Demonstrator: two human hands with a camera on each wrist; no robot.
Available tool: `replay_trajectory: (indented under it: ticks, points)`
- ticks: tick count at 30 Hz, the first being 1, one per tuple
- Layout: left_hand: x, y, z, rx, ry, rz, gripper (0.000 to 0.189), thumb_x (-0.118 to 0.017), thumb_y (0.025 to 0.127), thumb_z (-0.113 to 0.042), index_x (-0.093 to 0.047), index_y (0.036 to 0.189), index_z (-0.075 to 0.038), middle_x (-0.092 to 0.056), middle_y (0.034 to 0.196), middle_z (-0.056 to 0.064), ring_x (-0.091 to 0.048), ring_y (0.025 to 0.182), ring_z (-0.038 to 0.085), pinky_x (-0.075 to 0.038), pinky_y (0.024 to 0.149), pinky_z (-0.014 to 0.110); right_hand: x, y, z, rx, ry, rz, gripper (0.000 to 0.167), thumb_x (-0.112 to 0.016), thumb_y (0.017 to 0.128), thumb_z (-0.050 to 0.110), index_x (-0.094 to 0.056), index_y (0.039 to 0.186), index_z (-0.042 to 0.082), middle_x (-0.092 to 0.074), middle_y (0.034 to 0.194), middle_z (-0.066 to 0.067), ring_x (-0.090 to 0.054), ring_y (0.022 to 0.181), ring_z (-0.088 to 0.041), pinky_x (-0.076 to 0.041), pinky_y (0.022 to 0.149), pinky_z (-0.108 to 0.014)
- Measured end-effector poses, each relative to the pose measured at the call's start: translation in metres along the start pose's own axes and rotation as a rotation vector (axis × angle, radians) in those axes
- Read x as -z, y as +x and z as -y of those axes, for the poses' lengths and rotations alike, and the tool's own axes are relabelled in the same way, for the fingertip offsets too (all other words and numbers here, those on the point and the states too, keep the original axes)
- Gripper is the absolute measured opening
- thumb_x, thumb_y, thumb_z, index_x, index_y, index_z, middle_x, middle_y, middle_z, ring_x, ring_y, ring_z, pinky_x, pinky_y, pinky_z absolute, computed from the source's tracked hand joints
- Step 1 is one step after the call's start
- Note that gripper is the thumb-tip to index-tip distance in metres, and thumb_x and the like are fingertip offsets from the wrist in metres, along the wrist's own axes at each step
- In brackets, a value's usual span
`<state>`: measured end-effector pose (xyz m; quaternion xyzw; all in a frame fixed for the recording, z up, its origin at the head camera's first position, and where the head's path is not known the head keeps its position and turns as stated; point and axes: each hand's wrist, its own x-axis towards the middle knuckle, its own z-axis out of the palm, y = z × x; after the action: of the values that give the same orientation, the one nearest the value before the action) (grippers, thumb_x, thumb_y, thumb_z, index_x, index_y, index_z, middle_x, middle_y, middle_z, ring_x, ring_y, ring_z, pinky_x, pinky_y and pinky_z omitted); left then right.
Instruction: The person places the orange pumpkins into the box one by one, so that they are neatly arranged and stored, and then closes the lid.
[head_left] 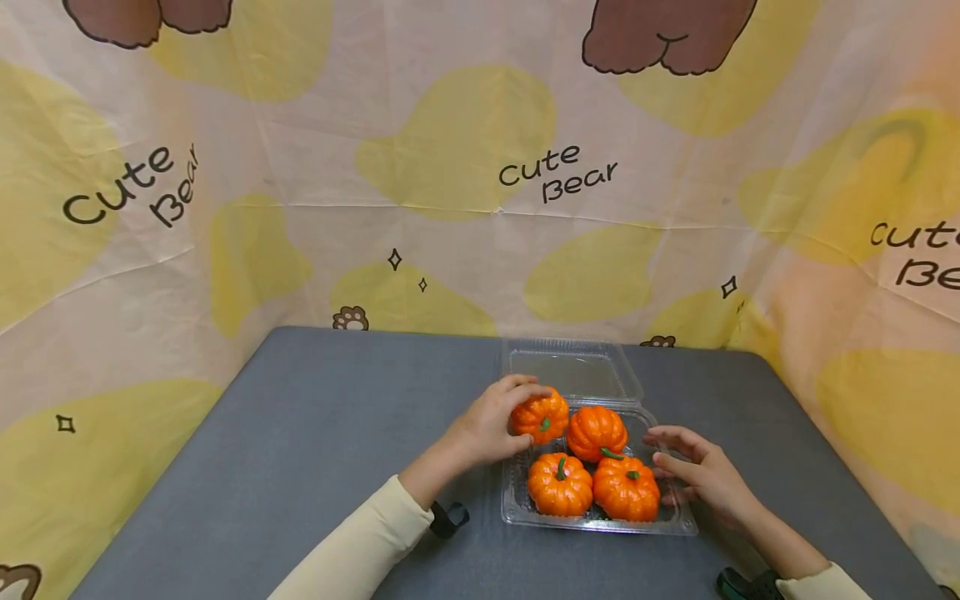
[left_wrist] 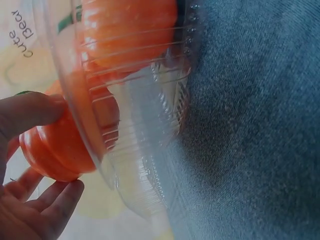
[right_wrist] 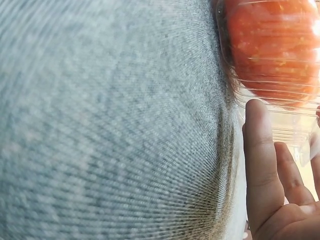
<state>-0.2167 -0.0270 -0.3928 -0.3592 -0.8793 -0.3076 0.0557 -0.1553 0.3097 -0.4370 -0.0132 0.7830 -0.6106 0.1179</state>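
In the head view, small orange pumpkins fill a clear plastic clamshell container (head_left: 600, 525) on the table. My left hand (head_left: 491, 421) grips the back-left pumpkin (head_left: 542, 417), thumb on one side and fingers over the other. The left wrist view shows this pumpkin (left_wrist: 60, 145) partly above the container's rim. Beside it sits the back-right pumpkin (head_left: 596, 432); in front are the front-left pumpkin (head_left: 559, 487) and the front-right pumpkin (head_left: 626, 492), all with green stems. My right hand (head_left: 708, 475) is at the container's right side, fingers extended along its wall (right_wrist: 295, 117).
The container's transparent lid (head_left: 570, 371) is folded back flat behind it. A grey cloth-covered table (head_left: 337, 450) lies under everything. A printed fabric backdrop (head_left: 450, 167) rises behind the table edge and along its sides. Dark straps (head_left: 450, 518) circle the wrists.
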Motion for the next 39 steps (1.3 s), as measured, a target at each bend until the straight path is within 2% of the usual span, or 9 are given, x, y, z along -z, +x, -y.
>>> replay_trajectory:
  ticks: [5,16,26,34,39]
  points:
    - [-0.005,0.001,-0.002,-0.024,0.079,-0.006,0.059,-0.075,0.075,-0.01,-0.057,0.13,-0.02,-0.05,0.138,0.009,-0.051,0.124,0.032,-0.049,0.098,0.045,0.0,0.0,-0.001,0.003,0.001,-0.006,0.045,-0.059,0.096,0.018,-0.044,0.135,0.002,-0.063,0.113,0.018,-0.069,0.089,-0.016,-0.059,0.064,-0.046]
    - [-0.017,-0.001,-0.005,-0.056,0.158,0.009,0.06,-0.074,0.075,-0.004,-0.057,0.13,-0.022,-0.05,0.139,0.008,-0.05,0.124,0.032,-0.05,0.097,0.042,-0.001,0.001,-0.001,0.008,-0.009,-0.013,0.047,-0.059,0.096,0.018,-0.043,0.136,0.001,-0.063,0.114,0.017,-0.069,0.089,-0.015,-0.059,0.064,-0.046]
    - [-0.023,-0.003,-0.008,-0.082,0.206,0.043,0.062,-0.075,0.073,-0.002,-0.057,0.13,-0.022,-0.049,0.14,0.008,-0.049,0.125,0.031,-0.049,0.099,0.039,-0.001,0.001,0.0,-0.008,-0.005,-0.022,0.046,-0.06,0.096,0.019,-0.044,0.136,0.002,-0.064,0.113,0.017,-0.069,0.088,-0.015,-0.059,0.064,-0.044]
    - [-0.029,-0.002,-0.004,-0.099,0.218,0.034,0.062,-0.074,0.071,-0.001,-0.058,0.128,-0.022,-0.051,0.138,0.007,-0.051,0.123,0.03,-0.047,0.102,0.038,-0.001,0.001,-0.001,0.004,-0.002,-0.014,0.046,-0.059,0.096,0.018,-0.044,0.135,0.001,-0.064,0.113,0.019,-0.069,0.088,-0.016,-0.059,0.064,-0.045]
    - [-0.03,-0.001,-0.002,-0.1,0.231,0.053,0.062,-0.075,0.072,-0.003,-0.058,0.128,-0.023,-0.052,0.138,0.005,-0.052,0.123,0.027,-0.047,0.102,0.038,-0.001,0.001,0.0,-0.003,-0.005,-0.016,0.046,-0.059,0.096,0.019,-0.044,0.135,0.001,-0.064,0.113,0.018,-0.069,0.088,-0.016,-0.059,0.064,-0.044]
